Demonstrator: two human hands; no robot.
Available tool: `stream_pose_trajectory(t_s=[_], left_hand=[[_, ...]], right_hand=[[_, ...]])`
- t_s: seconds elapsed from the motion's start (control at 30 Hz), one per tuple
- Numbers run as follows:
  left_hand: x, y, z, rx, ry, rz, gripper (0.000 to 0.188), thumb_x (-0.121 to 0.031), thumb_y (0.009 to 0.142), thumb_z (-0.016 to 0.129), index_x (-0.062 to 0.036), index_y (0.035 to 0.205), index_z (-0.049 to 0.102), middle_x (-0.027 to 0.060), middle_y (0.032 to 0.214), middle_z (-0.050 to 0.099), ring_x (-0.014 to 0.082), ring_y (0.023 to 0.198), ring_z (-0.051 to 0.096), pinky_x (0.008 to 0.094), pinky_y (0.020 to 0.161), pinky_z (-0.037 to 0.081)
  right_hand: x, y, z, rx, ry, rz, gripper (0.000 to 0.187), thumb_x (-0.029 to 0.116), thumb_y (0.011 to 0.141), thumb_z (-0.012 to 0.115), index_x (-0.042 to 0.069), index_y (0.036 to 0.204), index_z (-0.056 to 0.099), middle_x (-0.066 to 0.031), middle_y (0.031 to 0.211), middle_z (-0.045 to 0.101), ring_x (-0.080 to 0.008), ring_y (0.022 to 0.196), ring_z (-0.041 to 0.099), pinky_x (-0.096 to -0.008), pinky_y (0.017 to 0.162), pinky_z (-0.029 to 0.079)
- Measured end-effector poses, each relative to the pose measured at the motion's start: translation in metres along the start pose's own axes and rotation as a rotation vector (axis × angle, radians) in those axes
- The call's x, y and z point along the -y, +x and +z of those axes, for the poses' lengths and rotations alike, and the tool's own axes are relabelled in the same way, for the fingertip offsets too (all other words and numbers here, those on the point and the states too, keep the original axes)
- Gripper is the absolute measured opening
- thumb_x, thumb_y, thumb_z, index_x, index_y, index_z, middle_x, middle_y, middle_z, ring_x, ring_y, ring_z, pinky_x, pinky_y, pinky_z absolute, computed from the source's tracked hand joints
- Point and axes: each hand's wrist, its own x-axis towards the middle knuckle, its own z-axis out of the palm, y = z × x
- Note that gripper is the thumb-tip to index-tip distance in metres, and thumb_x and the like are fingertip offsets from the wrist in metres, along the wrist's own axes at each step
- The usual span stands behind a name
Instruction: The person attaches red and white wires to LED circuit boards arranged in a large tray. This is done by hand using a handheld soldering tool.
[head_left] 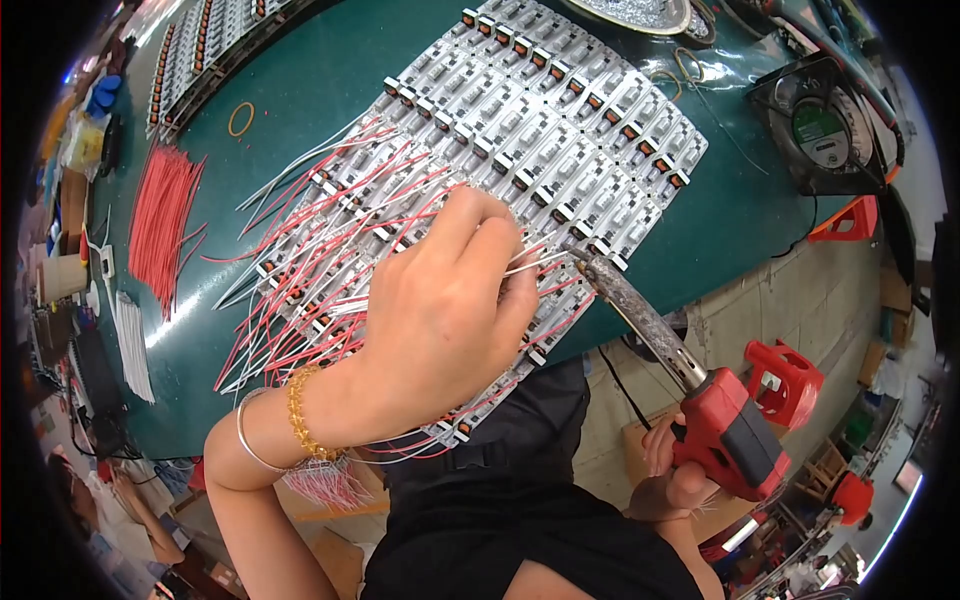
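A large panel of small grey circuit modules (540, 130) lies on the green table, with rows of orange-and-black parts on it. Many red and white wires (290, 325) fan out from its left portion. My left hand (440, 300) is over the panel, fingertips pinched around a thin white wire (540, 262) whose end points right. Wrapped around the handle of a red-and-black soldering iron (735, 430) is my right hand (665, 475), partly hidden below it. The iron's dark, crusted tip meets the panel close to the wire's end; whether they touch I cannot tell.
Loose bundles of red wires (163, 230) and white wires (132, 345) lie at the left. Another module panel (205, 55) stands behind them. A round metal dish (640, 12) and a black fan (825, 125) occupy the far side. A red plastic stool (785, 380) stands beyond the table.
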Motion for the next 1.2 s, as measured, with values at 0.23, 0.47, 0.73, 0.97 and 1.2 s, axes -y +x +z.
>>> stream_pose_trajectory(t_s=[0.23,0.47,0.73,0.97,1.2], left_hand=[[-0.001,0.001,0.0,-0.01,0.007,0.017,0.014,0.0,0.074,0.065,0.0019,0.084,0.056,0.012,0.088,0.055,0.0292,0.058,0.058,0.0376,0.048,0.047],[0.0,0.001,0.001,-0.006,0.02,0.017,0.014,-0.001,0.074,0.066,0.0015,0.084,0.056,0.0118,0.088,0.055,0.0292,0.057,0.058,0.0376,0.048,0.047],[0.0,0.002,0.001,-0.019,0.04,0.05,0.014,-0.001,0.074,0.066,0.001,0.084,0.056,0.0111,0.087,0.055,0.0277,0.057,0.058,0.0369,0.048,0.047],[0.001,0.0,0.002,-0.013,0.074,0.065,0.013,-0.001,0.074,0.066,0.0004,0.083,0.056,0.0105,0.086,0.054,0.0261,0.058,0.059,0.036,0.048,0.047],[-0.001,0.003,0.0,-0.025,0.072,0.067,0.014,-0.002,0.074,0.066,0.0004,0.083,0.056,0.0107,0.087,0.054,0.0266,0.059,0.059,0.0364,0.048,0.047]], right_hand=[[-0.036,-0.003,-0.042,0.074,-0.416,-0.219,0.072,0.067,0.058,0.078,0.006,0.083,0.051,0.0027,0.057,0.054,-0.0105,0.052,0.054,-0.0237,0.048,0.038],[-0.024,-0.001,-0.034,0.053,-0.462,-0.294,0.068,0.076,0.069,0.064,0.01,0.057,0.052,0.0029,0.054,0.052,-0.0125,0.048,0.051,-0.0261,0.047,0.036],[-0.026,-0.01,-0.026,-0.169,-0.195,-0.211,0.068,0.071,0.066,0.071,0.006,0.075,0.056,-0.0027,0.072,0.058,-0.0143,0.064,0.056,-0.0268,0.059,0.043],[-0.04,-0.005,-0.041,-0.022,-0.378,-0.211,0.063,0.063,0.066,0.076,0.006,0.088,0.063,-0.0061,0.082,0.059,-0.0235,0.072,0.06,-0.0317,0.064,0.046],[-0.026,-0.004,-0.036,0.093,-0.513,-0.224,0.058,0.064,0.074,0.069,0.008,0.088,0.066,-0.0064,0.08,0.059,-0.0251,0.071,0.059,-0.033,0.061,0.045]])
